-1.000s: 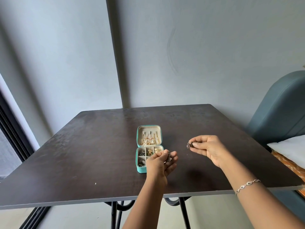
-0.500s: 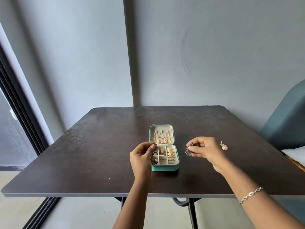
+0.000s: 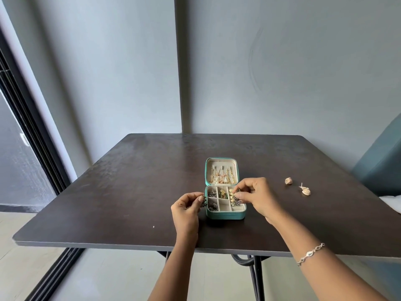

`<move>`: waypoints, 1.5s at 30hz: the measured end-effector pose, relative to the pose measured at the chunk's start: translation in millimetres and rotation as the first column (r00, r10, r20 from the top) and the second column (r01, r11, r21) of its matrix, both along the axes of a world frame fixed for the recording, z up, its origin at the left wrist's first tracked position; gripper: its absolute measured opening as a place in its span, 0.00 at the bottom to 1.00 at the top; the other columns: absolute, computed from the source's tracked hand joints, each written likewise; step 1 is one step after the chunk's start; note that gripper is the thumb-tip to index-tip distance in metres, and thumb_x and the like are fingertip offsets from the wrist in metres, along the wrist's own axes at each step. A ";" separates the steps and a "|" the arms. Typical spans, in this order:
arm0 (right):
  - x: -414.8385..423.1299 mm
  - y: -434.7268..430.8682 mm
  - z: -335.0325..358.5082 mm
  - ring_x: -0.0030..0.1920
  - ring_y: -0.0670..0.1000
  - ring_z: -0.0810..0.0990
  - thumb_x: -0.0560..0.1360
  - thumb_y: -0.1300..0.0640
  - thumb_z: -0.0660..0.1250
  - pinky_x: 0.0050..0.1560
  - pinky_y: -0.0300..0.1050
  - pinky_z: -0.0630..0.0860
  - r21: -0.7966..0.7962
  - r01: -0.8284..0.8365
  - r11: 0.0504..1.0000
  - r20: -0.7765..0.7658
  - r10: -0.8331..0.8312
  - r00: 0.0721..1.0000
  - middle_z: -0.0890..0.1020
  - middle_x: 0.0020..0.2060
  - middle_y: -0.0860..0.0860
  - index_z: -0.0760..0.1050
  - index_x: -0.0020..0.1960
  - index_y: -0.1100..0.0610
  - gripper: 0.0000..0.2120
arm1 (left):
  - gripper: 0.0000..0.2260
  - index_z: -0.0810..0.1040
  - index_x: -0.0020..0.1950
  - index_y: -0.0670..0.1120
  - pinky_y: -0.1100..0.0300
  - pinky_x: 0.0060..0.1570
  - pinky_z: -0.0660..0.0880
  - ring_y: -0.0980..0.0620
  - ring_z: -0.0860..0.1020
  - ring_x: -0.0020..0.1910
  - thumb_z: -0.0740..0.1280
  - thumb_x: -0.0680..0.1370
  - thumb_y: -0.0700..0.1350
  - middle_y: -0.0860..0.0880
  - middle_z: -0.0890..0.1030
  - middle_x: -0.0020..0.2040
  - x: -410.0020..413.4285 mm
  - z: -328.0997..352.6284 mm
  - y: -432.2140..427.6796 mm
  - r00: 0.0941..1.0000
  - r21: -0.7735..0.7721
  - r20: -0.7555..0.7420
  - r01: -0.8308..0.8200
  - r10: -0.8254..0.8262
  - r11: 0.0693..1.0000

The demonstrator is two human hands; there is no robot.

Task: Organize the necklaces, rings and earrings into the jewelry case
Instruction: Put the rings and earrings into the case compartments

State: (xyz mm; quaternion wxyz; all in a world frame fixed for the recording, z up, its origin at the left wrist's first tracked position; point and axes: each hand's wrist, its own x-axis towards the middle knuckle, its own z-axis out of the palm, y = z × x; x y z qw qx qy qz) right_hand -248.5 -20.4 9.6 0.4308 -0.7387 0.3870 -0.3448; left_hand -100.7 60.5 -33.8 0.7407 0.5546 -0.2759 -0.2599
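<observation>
One jewelry case [image 3: 224,215]; two pale earrings [image 3: 288,181] [image 3: 306,191]; two dark earrings [image 3: 203,200] [image 3: 237,202], in left hand [image 3: 186,210] and right hand [image 3: 259,197]

The right hand [image 3: 258,197] has moved left from over the bare tabletop [image 3: 130,192] to above the right-hand compartments of the jewelry case [image 3: 225,215]. The dark earring [image 3: 237,202] it pinches now hangs over them (half a second ago it hung beside the case). The left hand [image 3: 186,208], a second ago in front of the case, is now just beside its left wall, pinching a second dark earring [image 3: 203,200]. The view has swung to show two pale earrings [image 3: 288,181] lying to the right.
</observation>
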 end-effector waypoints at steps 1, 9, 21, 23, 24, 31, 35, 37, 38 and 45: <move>1.6 -0.7 -0.7 0.32 0.50 0.72 0.68 0.72 0.69 0.38 0.46 0.74 -0.027 0.004 1.000 -0.015 -0.004 1.000 0.76 0.28 0.53 0.78 0.32 0.52 0.16 | 0.11 0.80 0.36 0.44 0.72 0.29 0.70 0.63 0.74 0.26 0.67 0.73 0.30 0.54 0.80 0.27 0.0 -0.4 -0.1 1.000 -0.005 0.004 0.006 -0.006 1.000; 14.8 -0.9 -10.7 0.32 0.49 0.74 0.67 0.69 0.72 0.41 0.50 0.76 -0.102 0.045 0.994 -0.081 -0.053 0.995 0.80 0.30 0.53 0.78 0.32 0.48 0.16 | 0.06 0.81 0.41 0.40 0.72 0.30 0.70 0.63 0.76 0.29 0.67 0.73 0.31 0.53 0.81 0.31 1.1 -2.3 2.1 0.999 -0.057 0.027 0.030 -0.028 0.998; 19.6 -0.9 -10.7 0.31 0.45 0.71 0.68 0.66 0.71 0.37 0.40 0.69 -0.170 0.069 0.983 -0.171 -0.098 0.980 0.76 0.28 0.49 0.78 0.34 0.49 0.12 | 0.08 0.81 0.39 0.43 0.72 0.30 0.71 0.63 0.76 0.29 0.67 0.73 0.30 0.51 0.81 0.32 3.2 -3.6 0.5 0.998 -0.054 -0.003 0.055 -0.056 0.997; 19.9 0.4 -9.9 0.30 0.44 0.70 0.68 0.66 0.71 0.36 0.39 0.68 -0.179 0.061 0.982 -0.181 -0.094 0.979 0.75 0.27 0.47 0.79 0.35 0.51 0.11 | 0.09 0.80 0.38 0.43 0.72 0.31 0.70 0.64 0.76 0.29 0.67 0.73 0.30 0.52 0.81 0.31 3.6 -3.5 0.4 0.998 -0.059 -0.011 0.060 -0.060 0.996; 20.1 0.7 -10.3 0.31 0.45 0.70 0.68 0.66 0.72 0.35 0.39 0.68 -0.187 0.057 0.981 -0.193 -0.093 0.977 0.76 0.28 0.48 0.79 0.35 0.51 0.11 | 0.09 0.80 0.38 0.43 0.72 0.31 0.70 0.64 0.76 0.29 0.67 0.73 0.30 0.51 0.80 0.32 3.6 -3.5 0.4 0.998 -0.059 -0.009 0.061 -0.062 0.996; 21.1 3.1 -10.4 0.37 0.43 0.76 0.69 0.65 0.71 0.38 0.32 0.71 -0.187 0.061 0.980 -0.225 -0.104 0.969 0.82 0.37 0.49 0.82 0.40 0.57 0.04 | 0.10 0.80 0.38 0.45 0.71 0.30 0.71 0.63 0.75 0.29 0.67 0.73 0.31 0.51 0.80 0.32 4.5 -5.4 -0.4 0.998 -0.066 -0.002 0.055 -0.055 0.996; 20.8 3.0 -7.8 0.40 0.39 0.75 0.70 0.65 0.70 0.40 0.27 0.68 -0.186 0.047 0.981 -0.231 -0.090 0.969 0.80 0.38 0.43 0.83 0.42 0.58 0.05 | 0.09 0.81 0.39 0.46 0.70 0.31 0.71 0.63 0.75 0.30 0.68 0.73 0.32 0.55 0.82 0.30 5.0 -6.1 -0.8 0.999 -0.067 -0.017 0.050 -0.052 0.996; 21.1 2.8 -7.2 0.38 0.41 0.75 0.70 0.65 0.71 0.40 0.32 0.69 -0.189 0.045 0.981 -0.234 -0.089 0.968 0.79 0.34 0.42 0.82 0.40 0.57 0.05 | 0.09 0.82 0.40 0.45 0.70 0.31 0.71 0.62 0.76 0.31 0.68 0.73 0.33 0.54 0.82 0.31 5.6 -7.0 -0.8 0.998 -0.066 -0.016 0.052 -0.053 0.996; 20.8 2.9 -6.5 0.37 0.43 0.75 0.69 0.65 0.71 0.40 0.35 0.71 -0.195 0.045 0.980 -0.238 -0.091 0.967 0.78 0.33 0.41 0.82 0.39 0.56 0.05 | 0.08 0.82 0.41 0.45 0.70 0.31 0.71 0.62 0.76 0.31 0.68 0.73 0.33 0.54 0.82 0.32 5.9 -7.4 -0.8 0.998 -0.065 -0.017 0.052 -0.053 0.997; 26.6 1.3 -7.9 0.45 0.50 0.80 0.68 0.59 0.73 0.56 0.55 0.74 -0.224 0.028 0.974 -0.344 -0.106 0.933 0.83 0.37 0.44 0.82 0.36 0.49 0.06 | 0.08 0.82 0.43 0.44 0.70 0.31 0.71 0.62 0.77 0.33 0.67 0.74 0.33 0.50 0.83 0.36 6.5 -7.4 -1.1 0.998 -0.070 -0.009 0.064 -0.065 0.996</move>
